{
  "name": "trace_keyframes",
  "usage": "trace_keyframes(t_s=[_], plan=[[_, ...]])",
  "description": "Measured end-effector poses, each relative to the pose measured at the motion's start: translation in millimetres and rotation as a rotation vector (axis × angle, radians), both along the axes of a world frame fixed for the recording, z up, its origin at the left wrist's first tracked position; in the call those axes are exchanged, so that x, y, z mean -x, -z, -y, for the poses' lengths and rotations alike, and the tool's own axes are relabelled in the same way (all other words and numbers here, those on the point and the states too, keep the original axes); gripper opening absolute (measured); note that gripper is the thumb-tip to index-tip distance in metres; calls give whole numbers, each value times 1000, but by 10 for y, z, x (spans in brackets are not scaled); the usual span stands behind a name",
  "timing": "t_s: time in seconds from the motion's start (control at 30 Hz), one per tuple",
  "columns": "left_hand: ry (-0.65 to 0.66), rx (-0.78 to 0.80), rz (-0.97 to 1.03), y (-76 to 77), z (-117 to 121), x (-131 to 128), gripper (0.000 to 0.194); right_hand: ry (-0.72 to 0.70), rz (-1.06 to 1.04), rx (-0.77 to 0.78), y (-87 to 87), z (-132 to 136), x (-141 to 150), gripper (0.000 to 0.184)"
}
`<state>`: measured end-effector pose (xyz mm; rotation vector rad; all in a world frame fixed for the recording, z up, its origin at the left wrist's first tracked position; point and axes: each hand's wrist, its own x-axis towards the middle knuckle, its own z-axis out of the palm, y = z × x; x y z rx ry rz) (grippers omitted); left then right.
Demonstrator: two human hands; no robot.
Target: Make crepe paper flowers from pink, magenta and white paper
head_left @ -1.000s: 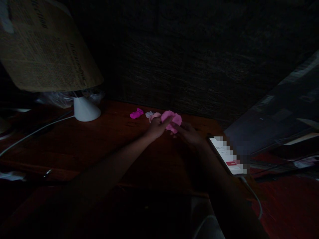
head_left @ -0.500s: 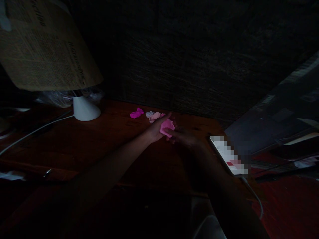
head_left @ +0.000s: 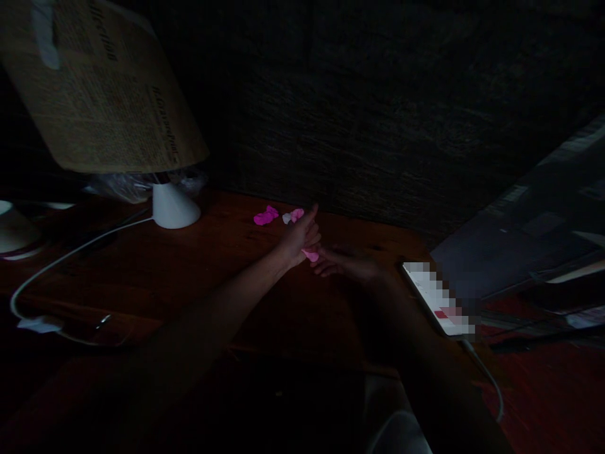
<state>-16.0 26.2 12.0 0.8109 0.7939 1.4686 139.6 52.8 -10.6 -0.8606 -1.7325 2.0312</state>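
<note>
Near the middle of the view, my left hand (head_left: 300, 238) is closed around a soft, pink, crumpled piece (head_left: 311, 255), its thumb pointing up and its fingers curled. Only the lower edge of the piece shows; the rest is hidden in the palm. My right hand (head_left: 347, 261) comes from the right, its thumb and finger gripping that lower edge. Just behind the left hand lies a light pink lump (head_left: 297, 215), touching a small whitish lump (head_left: 286, 218). A bright magenta lump (head_left: 266, 215) lies further left. Their material is hard to tell in the dim light.
A lamp with a white cone base (head_left: 174, 208) and newsprint shade (head_left: 118, 94) stands left on the wooden table (head_left: 227, 252). Its white cable (head_left: 80, 243) runs to the front left. A phone (head_left: 432, 296) with a cable lies right. A dark wall (head_left: 340, 126) rises behind.
My left fingers have curled over the pink piece, which lay spread and more visible before. My right hand has shifted slightly down to its lower edge. The view has moved a little left.
</note>
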Motion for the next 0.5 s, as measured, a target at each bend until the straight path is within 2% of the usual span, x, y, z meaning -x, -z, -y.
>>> trace_keyframes(t_s=[0.13, 0.2, 0.27, 0.33, 0.4, 0.5], plan=[[-108, -118, -262, 67, -26, -87, 63, -52, -44, 87, 10, 32, 61, 55], [-22, -174, -372, 97, -28, -110, 66, -89, -47, 93, 16, 56, 75, 54], [146, -192, -418, 133, -20, -116, 68, -138, -66, 100, 35, 76, 85, 52], [303, -163, -416, 166, -8, -109, 67, -165, -96, 109, 62, 89, 99, 49], [388, -97, -364, 176, -2, -100, 65, -138, -111, 106, 83, 93, 122, 46], [351, -12, -184, 129, -10, -98, 60, -48, -141, 75, 77, 94, 160, 44]])
